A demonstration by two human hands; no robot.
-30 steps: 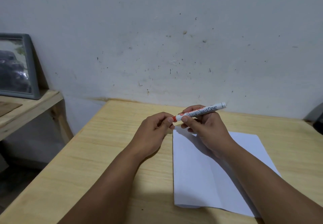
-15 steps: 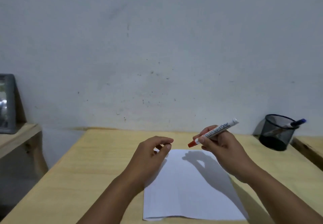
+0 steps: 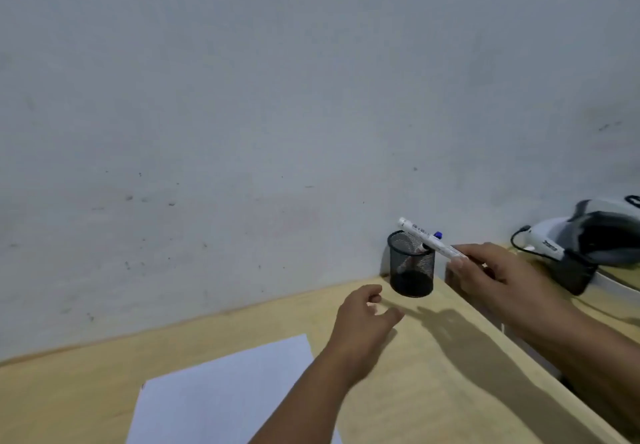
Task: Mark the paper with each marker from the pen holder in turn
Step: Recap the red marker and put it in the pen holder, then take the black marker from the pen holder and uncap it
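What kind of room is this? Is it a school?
Probably not a school: it looks like a plain home desk or study corner. A wooden table stands against a bare scuffed wall, with a mesh pen holder, a white paper, and a corded device beside it.

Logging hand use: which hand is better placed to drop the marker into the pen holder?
Right. The right hand already holds the marker over the pen holder; the left hand is empty, lower on the table.

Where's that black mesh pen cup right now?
The pen holder stands at the far right corner of the wooden table, against the wall, just past the open left hand and beside the right hand with its marker.
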